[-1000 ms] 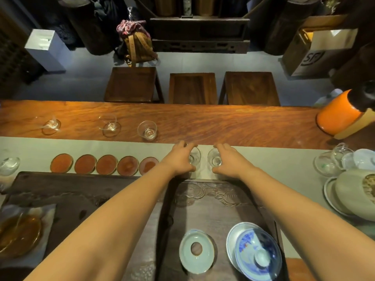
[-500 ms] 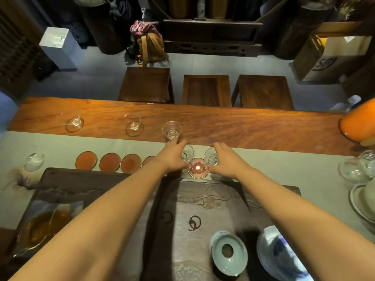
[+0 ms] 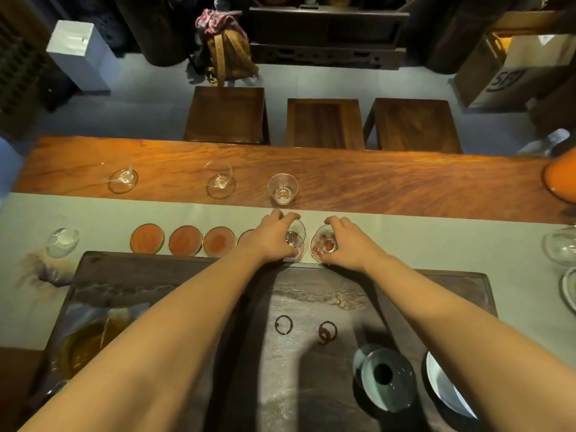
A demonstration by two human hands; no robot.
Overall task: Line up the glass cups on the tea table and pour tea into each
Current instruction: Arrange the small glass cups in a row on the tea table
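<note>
Three cups [image 3: 282,188]: standing apart on wood behind.
Coasters [image 3: 184,244]: lining the runner leftward.
Left hand [image 3: 270,236]: fingers curling around a glass [image 3: 294,235].
Right hand [image 3: 350,241]: fingers gripping another glass [image 3: 325,241].

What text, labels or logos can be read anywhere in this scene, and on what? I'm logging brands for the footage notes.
"SF": dark logo letters printed on the side of the cardboard box on the floor at far right, partly blurred.
No other text: the glass cups, coasters, tea tray and white block show no readable marks.
</note>
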